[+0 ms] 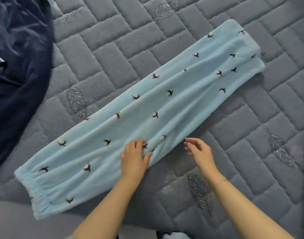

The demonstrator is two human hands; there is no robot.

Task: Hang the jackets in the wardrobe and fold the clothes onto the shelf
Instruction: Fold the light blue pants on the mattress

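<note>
Two bare hands reach over a pair of light blue trousers laid out on a grey quilted mattress. The left hand rests palm down on the near edge of the trousers, about midway along their length, with its fingers bent and the fingertips pressing into the soft cloth, the thumb stretched out beside a crease. Whether it actually pinches the fabric cannot be told. The right hand hovers just beside that same edge, over the bare mattress, fingers loosely spread and slightly curved, holding nothing; its fingertips are close to the trousers' border but seem apart from it.

The trousers lie folded lengthwise, one leg on the other, in a long band running diagonally from the gathered elastic waistband at the near left to the leg ends at the far right. Small dark-stemmed white flower prints dot the fleece. A dark navy garment lies crumpled on the mattress at the far left, well apart from the trousers.
</note>
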